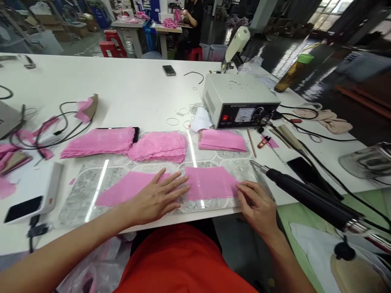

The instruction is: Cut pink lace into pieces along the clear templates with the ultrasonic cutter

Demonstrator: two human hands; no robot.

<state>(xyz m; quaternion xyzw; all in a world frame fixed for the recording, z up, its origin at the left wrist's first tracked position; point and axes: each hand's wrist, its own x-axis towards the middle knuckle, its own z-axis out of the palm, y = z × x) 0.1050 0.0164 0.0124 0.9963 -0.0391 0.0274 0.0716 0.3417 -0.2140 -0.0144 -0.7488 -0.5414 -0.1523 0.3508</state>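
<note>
Two flat pink fabric pieces lie side by side on a glossy grey patterned mat [76,203]. My left hand [155,197] rests flat with fingers spread over the inner end of the left fabric piece [122,189], its fingertips reaching the edge of the right fabric piece [210,183]. At that right piece's outer corner, my right hand [256,205] pinches the edge between thumb and fingers. Behind them sit a stack of pink fabric [100,141], a pile of pink lace [160,146] and a folded pink stack [222,140].
A grey control box [241,101] with a dial stands behind the mat. A black-handled tool [308,197] on a cable points in from the right, its metal tip near my right hand. Orange-handled snips [263,142], a glass jar [366,160] and a white device [39,191] lie around.
</note>
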